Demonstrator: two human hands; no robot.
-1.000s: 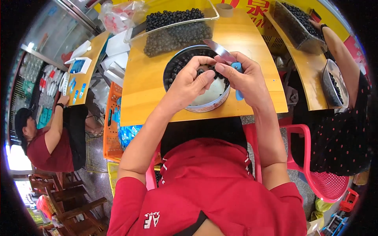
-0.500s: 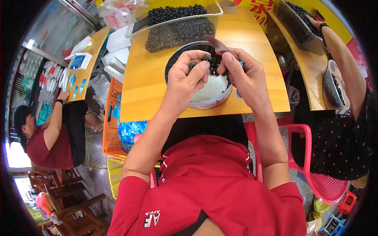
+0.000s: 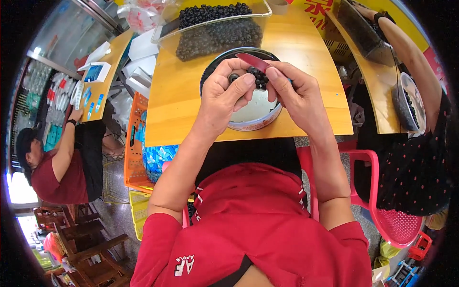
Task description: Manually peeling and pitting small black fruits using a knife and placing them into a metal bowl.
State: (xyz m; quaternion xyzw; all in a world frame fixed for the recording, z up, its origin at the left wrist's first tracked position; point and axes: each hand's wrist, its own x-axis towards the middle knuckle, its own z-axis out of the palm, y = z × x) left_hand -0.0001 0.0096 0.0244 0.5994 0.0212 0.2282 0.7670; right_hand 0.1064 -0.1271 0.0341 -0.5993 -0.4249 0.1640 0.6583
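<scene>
Over a round bowl on the table, my two hands are close together. My left hand is closed around small, glossy black round pieces; one shows between thumb and fingers. My right hand grips a small knife, its thin blade pointing left across the fingertips of my left hand and looking reddish. Most of its handle is hidden by the fingers. More black round pieces show between the hands, in the bowl. Whether the blade touches a piece cannot be seen.
Behind the bowl stands a clear tub heaped with black round pieces. At right a co-worker's arm reaches into another tub near a second bowl. An orange crate stands left of the table. Another person sits farther left.
My right hand has turned, and the knife blade has swung down and left across the left fingertips. The left hand stays nearly in place. At right, the co-worker's hand has moved farther back.
</scene>
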